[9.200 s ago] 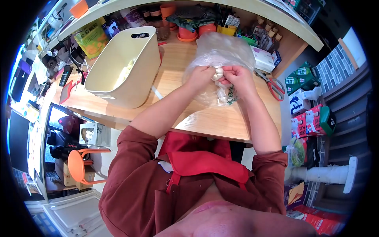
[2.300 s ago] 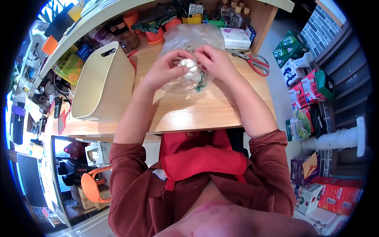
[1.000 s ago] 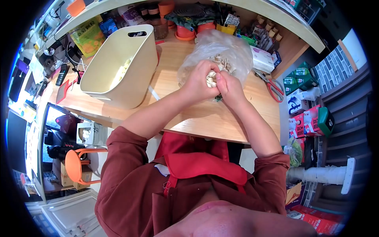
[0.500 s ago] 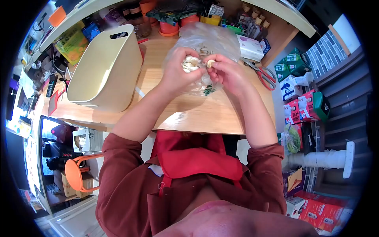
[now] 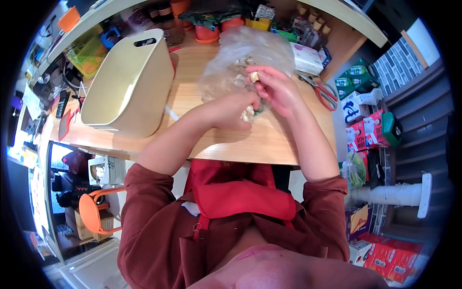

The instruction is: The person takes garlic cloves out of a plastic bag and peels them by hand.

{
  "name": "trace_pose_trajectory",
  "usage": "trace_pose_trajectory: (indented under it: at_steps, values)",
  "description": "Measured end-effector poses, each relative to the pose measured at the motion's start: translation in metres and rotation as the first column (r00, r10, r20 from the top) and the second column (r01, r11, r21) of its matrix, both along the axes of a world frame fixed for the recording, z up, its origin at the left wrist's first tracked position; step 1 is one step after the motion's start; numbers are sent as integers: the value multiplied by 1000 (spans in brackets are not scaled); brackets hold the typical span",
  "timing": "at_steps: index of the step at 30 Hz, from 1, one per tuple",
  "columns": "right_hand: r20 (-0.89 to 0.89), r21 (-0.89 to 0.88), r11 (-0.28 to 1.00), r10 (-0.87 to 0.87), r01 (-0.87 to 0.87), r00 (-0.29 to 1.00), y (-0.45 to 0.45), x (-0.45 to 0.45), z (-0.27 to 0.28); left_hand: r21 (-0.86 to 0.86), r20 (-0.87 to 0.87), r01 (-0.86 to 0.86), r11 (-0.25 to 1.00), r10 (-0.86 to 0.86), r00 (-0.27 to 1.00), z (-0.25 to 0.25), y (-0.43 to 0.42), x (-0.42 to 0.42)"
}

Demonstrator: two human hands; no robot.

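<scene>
My left hand (image 5: 235,110) is closed round a white garlic bulb (image 5: 248,113), low over the desk at the near edge of a clear plastic bag (image 5: 221,72). Higher up and to the right, my right hand (image 5: 276,89) pinches a single garlic clove (image 5: 254,77) between thumb and fingers, above the bag. Bits of garlic skin (image 5: 246,61) lie on the bag. To the left of the bag stands a cream bin (image 5: 149,98) with an oval handle hole; its contents are not visible from here.
Red-handled scissors (image 5: 326,95) lie at the desk's right side, near a white packet (image 5: 306,59). Orange pots (image 5: 207,34) and corked bottles (image 5: 312,32) line the back under the shelf. A red dustpan-like item (image 5: 65,126) is at the far left.
Compared with half a second ago, my left hand has come down toward the front edge with the bulb and turned over. My right hand still pinches the clove in nearly the same place.
</scene>
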State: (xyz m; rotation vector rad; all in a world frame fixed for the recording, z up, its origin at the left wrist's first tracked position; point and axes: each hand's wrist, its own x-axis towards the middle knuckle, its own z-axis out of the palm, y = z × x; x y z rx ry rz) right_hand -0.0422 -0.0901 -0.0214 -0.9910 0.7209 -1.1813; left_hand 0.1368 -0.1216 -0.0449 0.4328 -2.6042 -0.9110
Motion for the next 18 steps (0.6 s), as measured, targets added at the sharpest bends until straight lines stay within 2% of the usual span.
trace_pose_trajectory:
  at_steps: [6,9,12,14,18]
  values:
    - [-31,16,1000,8,-8,1000,-2,2,-6,-48,55,105,993,-102,993,3,3,2]
    - [-44,51,999,-16,19,999,-3,3,-7,-45,3,105,993,-105,994,7,2,4]
    - [-65,69,996,-56,61,996,-3,3,-6,75,-84,5,997,2,997,3,-3,2]
    - [-40,62,994,-89,92,995,-3,5,-5,189,-125,-133,973,158,979,8,-7,2]
    - [-139,38,991,-121,127,983,-7,5,-14,367,-319,-323,872,444,837,10,-11,0]
